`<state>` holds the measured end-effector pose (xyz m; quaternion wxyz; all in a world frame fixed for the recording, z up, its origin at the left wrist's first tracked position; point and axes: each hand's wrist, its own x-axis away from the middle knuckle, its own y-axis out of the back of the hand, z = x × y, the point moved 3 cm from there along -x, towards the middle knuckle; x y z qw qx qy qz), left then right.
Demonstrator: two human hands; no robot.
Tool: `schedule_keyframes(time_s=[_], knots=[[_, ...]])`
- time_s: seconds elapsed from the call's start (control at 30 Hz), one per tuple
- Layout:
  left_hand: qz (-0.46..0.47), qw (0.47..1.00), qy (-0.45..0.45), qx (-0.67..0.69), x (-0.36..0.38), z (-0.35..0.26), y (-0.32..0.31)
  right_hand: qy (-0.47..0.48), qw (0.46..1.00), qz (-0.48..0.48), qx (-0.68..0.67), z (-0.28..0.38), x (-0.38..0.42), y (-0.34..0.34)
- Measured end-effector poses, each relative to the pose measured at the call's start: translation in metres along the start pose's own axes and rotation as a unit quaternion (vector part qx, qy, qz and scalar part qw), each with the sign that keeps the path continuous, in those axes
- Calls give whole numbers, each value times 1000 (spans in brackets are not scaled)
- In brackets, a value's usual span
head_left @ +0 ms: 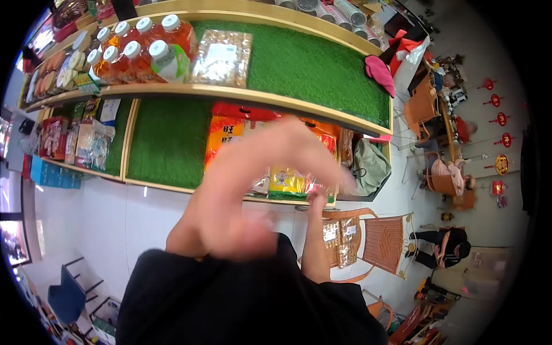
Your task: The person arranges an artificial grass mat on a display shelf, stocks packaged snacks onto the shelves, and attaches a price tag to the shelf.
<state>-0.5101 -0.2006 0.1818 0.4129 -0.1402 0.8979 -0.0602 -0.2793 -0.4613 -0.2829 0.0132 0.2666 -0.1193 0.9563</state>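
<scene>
My left hand [253,184] is raised close to the camera, blurred, with its fingers stretched out to the right and nothing in it. It covers part of the orange and yellow snack bags [227,135] on the lower shelf [167,144]. My right hand [316,195] reaches up to the front edge of that shelf and touches a clear packet [287,181] with a yellow label. Most of its fingers are hidden, so its grip does not show. Both arms come out of black sleeves [230,299].
The upper shelf [299,63], lined with green turf, holds several orange drink bottles [144,49], a bag of nuts [221,57] and a pink cap [379,72]. Wicker chairs [382,241] stand to the right, one with packets. People sit at the far right [443,247]. A blue chair [66,296] is at lower left.
</scene>
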Motion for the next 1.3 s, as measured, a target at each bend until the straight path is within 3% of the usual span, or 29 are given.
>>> schedule_keyframes(time_s=[0.1, 0.17, 0.2, 0.27, 0.33, 0.4, 0.47, 0.5, 0.57, 0.67, 0.73, 0.83, 0.93, 1.0, 1.07, 1.13, 1.2, 1.3], knots=[[-110, 969, 221, -28, 33, 65, 114, 231, 964, 88, 97, 77, 48, -137], [-207, 909, 355, -74, 70, 114, 179, 353, 909, 159, 154, 117, 72, -217], [-243, 890, 380, -65, 95, 140, 207, 414, 874, 190, 172, 131, 85, -262], [-290, 852, 435, -38, 124, 171, 241, 418, 847, 248, 215, 152, 104, -352], [-298, 848, 438, 1, 130, 178, 251, 502, 768, 273, 289, 161, 113, -443], [-287, 854, 434, 2, 128, 182, 255, 595, 650, 289, 374, 157, 116, -517], [-278, 856, 432, 60, 128, 190, 255, 610, 566, 268, 486, 142, 101, -566], [-278, 853, 433, 89, 127, 189, 252, 612, 568, 264, 483, 137, 99, -579], [-256, 854, 433, 133, 126, 192, 250, 488, 543, 275, 625, 120, 88, -592], [-230, 843, 433, 220, 124, 196, 246, 504, 522, 233, 648, 124, 114, -575], [-208, 835, 426, 280, 122, 200, 245, 549, 545, 204, 600, 131, 125, -547], [-174, 761, 408, 474, 115, 196, 239, 684, 550, 162, 451, 174, 183, -501], [-168, 695, 357, 601, 101, 189, 226, 731, 521, 153, 414, 192, 251, -434], [-189, 674, 371, 610, 99, 188, 218, 690, 610, 186, 343, 178, 271, -374], [-187, 689, 381, 588, 96, 183, 213, 547, 799, 196, 157, 138, 253, -320], [-147, 711, 387, 569, 97, 177, 214, 456, 853, 163, 194, 116, 235, -309], [-152, 741, 393, 523, 95, 173, 218, 400, 886, 190, 136, 96, 211, -311], [-130, 780, 392, 470, 79, 169, 211, 379, 904, 168, 102, 105, 202, -317]])
